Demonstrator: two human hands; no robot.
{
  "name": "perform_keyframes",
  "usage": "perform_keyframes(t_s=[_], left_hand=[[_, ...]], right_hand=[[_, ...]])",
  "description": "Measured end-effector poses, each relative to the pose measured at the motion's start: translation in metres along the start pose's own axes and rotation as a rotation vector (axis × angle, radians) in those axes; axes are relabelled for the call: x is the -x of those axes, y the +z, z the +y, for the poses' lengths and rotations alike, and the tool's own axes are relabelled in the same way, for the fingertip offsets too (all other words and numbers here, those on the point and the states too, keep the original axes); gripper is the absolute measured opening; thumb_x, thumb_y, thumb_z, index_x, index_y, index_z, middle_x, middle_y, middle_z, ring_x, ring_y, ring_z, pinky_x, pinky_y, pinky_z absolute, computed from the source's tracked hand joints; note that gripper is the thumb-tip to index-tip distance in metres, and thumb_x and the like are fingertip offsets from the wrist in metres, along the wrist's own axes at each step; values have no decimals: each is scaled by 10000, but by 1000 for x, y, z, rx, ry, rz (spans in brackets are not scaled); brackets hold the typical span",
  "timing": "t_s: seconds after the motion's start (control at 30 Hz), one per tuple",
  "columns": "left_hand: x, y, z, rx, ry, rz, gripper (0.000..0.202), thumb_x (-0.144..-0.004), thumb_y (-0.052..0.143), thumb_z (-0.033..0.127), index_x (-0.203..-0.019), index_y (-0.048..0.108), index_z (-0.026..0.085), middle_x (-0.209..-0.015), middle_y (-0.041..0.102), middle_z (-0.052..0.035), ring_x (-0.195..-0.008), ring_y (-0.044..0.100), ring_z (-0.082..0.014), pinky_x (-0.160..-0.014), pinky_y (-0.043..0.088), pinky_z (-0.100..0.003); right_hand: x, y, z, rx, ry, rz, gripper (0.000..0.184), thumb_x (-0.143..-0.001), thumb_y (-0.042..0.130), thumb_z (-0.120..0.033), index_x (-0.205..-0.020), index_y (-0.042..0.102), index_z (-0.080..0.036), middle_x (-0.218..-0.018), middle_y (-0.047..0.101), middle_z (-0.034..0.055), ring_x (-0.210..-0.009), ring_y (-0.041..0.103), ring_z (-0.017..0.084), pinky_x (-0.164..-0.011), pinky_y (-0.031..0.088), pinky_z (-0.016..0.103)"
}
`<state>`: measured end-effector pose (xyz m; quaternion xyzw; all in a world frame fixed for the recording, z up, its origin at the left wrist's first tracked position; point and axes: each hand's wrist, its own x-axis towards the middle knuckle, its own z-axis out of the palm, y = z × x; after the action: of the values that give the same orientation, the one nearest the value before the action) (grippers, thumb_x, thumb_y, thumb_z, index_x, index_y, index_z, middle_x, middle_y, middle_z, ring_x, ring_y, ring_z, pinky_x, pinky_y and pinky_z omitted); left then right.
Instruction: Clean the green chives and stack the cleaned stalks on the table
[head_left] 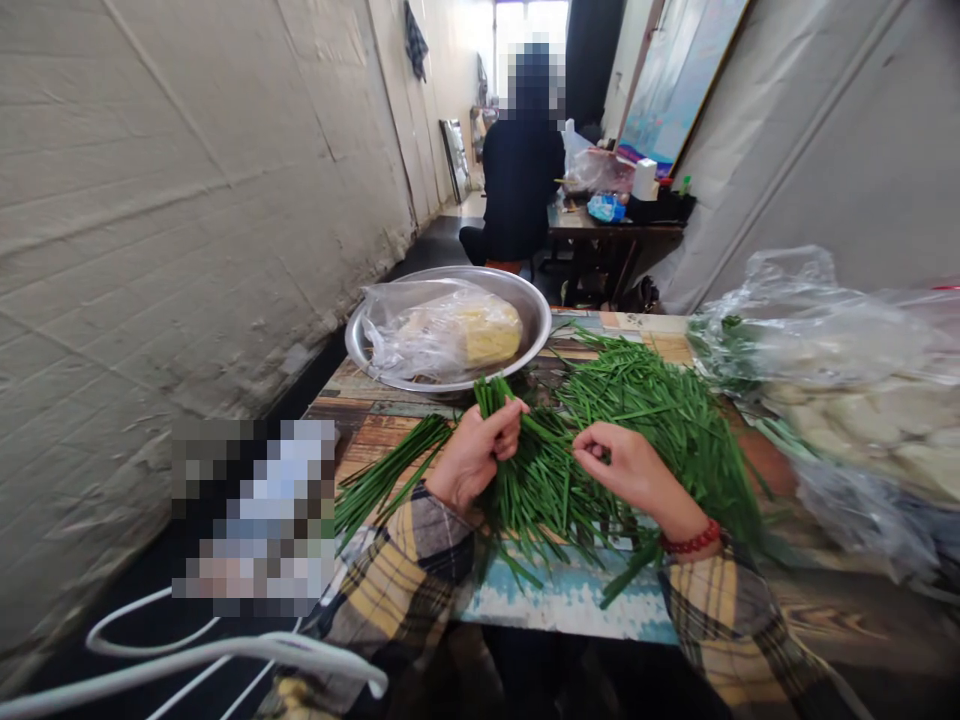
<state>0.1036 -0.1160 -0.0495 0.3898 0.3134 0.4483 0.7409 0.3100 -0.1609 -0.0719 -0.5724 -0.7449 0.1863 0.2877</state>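
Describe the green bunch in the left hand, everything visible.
The green bunch is a sheaf of thin, grass-like leaves, deep green and fresh-looking. The left hand is closed around it, a short tuft sticking up above the fist, on the near side of the metal basin. Below the hand it merges with loose greens on the table, so I can't tell where it ends.

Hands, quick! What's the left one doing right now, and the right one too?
Left hand: closed, holding a bunch of chives.
Right hand: loosely curled; can't tell whether it pinches anything.
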Motion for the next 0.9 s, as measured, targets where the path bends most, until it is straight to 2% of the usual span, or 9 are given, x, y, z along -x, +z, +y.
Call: perform_keyframes(t_s=[0.1,0.17,0.23,0.3,0.37,0.5,0.6,0.7,0.9], left_hand=[[0,-3,9,113,48,-27,191,-762,659,285,-742,546,133,-566,374,61,-432,294,-25,-401,240,-165],[1,-3,14,145,70,-52,187,-771,647,275,-722,536,133,-637,449,28,-500,398,-45,-459,346,-179],[3,-1,17,153,58,-68,188,-773,643,276,-720,534,132,-720,510,-2,-607,499,-80,-561,443,-220],[6,-1,18,154,8,-91,178,-773,641,280,-748,537,138,-761,539,-13,-650,541,-105,-615,485,-264],[7,-1,19,161,-35,-125,156,-784,629,274,-790,536,149,-714,525,5,-564,514,-89,-541,467,-246],[5,-3,19,189,-12,-139,129,-807,610,252,-826,530,153,-563,383,68,-386,295,-20,-363,257,-146],[3,-4,17,194,4,-105,158,-799,627,266,-818,522,149,-532,326,83,-381,258,-15,-356,219,-137],[0,-5,14,170,3,-73,210,-785,646,311,-801,511,151,-513,295,91,-377,245,-18,-350,211,-138],[-1,-2,6,53,-19,-32,280,-763,660,380,-761,494,154,-497,255,102,-372,222,-19,-339,185,-139]], right_hand=[[0,-10,21,43,152,161,188,-812,498,-284,-818,666,-199,-752,662,26,-658,590,158,-640,432,270],[0,-16,32,32,237,244,224,-822,492,-327,-847,672,-195,-770,679,33,-671,610,165,-637,437,269],[1,-19,36,35,268,250,255,-832,483,-363,-835,677,-198,-761,686,32,-662,616,167,-622,432,264],[2,-19,34,78,260,195,280,-839,474,-382,-784,683,-205,-726,680,30,-639,609,166,-602,418,262],[3,-14,27,145,242,121,284,-831,490,-399,-738,681,-210,-691,669,30,-630,600,169,-587,401,264],[1,-1,12,132,182,47,182,-787,560,-353,-787,668,-206,-725,657,26,-668,589,166,-606,400,263],[-1,5,5,-108,155,53,169,-791,542,-307,-825,653,-184,-756,650,23,-674,578,147,-643,425,258],[-2,4,4,-313,192,72,208,-789,545,-348,-822,641,-166,-727,628,16,-641,553,138,-624,423,255],[-2,-2,1,-432,198,42,254,-789,542,-401,-774,627,-162,-644,555,-16,-584,480,118,-565,375,238]])
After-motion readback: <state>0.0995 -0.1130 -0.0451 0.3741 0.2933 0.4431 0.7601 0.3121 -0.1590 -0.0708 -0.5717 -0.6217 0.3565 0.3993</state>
